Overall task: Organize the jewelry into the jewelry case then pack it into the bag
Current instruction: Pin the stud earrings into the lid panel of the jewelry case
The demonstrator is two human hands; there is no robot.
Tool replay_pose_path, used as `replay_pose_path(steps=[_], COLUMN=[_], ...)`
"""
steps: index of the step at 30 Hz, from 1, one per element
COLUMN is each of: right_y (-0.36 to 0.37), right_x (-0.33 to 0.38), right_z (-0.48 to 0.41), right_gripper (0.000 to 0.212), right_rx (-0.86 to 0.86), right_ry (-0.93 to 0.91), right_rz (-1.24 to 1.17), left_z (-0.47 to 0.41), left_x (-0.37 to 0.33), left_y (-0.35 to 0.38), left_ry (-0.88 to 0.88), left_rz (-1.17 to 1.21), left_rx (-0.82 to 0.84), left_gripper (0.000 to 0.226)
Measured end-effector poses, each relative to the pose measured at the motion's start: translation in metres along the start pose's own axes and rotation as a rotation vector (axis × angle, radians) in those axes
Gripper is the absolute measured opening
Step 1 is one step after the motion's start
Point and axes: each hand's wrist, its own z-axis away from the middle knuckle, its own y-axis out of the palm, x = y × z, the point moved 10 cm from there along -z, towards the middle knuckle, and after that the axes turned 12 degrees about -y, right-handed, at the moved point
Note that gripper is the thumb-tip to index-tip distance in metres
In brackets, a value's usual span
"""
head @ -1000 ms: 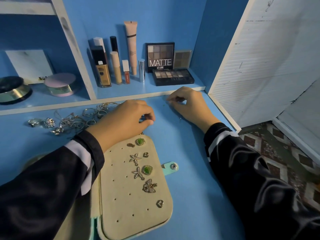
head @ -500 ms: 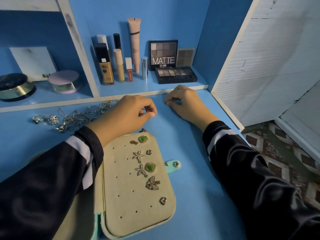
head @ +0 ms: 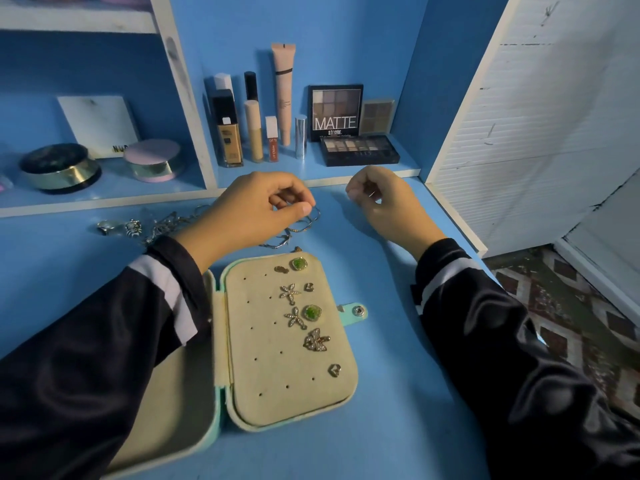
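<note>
Jewelry case point(head: 287, 341) well inside table edge point(head: 457, 221)

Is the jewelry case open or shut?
Open: the case lies spread flat, its beige panel facing up with earrings pinned on it.

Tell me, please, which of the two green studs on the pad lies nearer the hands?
The far green stud, at the pad's top edge below the left hand; the near green stud sits mid-pad beside a starfish earring.

Blue table point(head: 398, 427): jewelry case point(head: 263, 375), loose jewelry point(head: 133, 227).
</note>
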Motion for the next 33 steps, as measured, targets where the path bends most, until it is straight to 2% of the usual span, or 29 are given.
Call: replay_pose_path(steps=[10,23,33], right_y=[0.007,0.017,0.021], right_x=[0.037,0.084,0.085], right_z=[0.047,0.109,0.145], right_gripper=[0.007,0.002,0.006], right_rx=[-0.033,-0.103,-0.218], right_ry=[0.111,0.206,0.257], right_rz=[-0.385,-0.646,-0.684], left_z=[0.046,0.113,0.143], left_x=[0.004,0.014,0.008], left_y=[-0.013,-0.01,-0.004], left_ry=[-0.005,-0.026,-0.009], left_rz=[0.034,0.083,0.178], left_rx=[-0.028,-0.021,-0.004], left_gripper=[0.008,0.009,0.015])
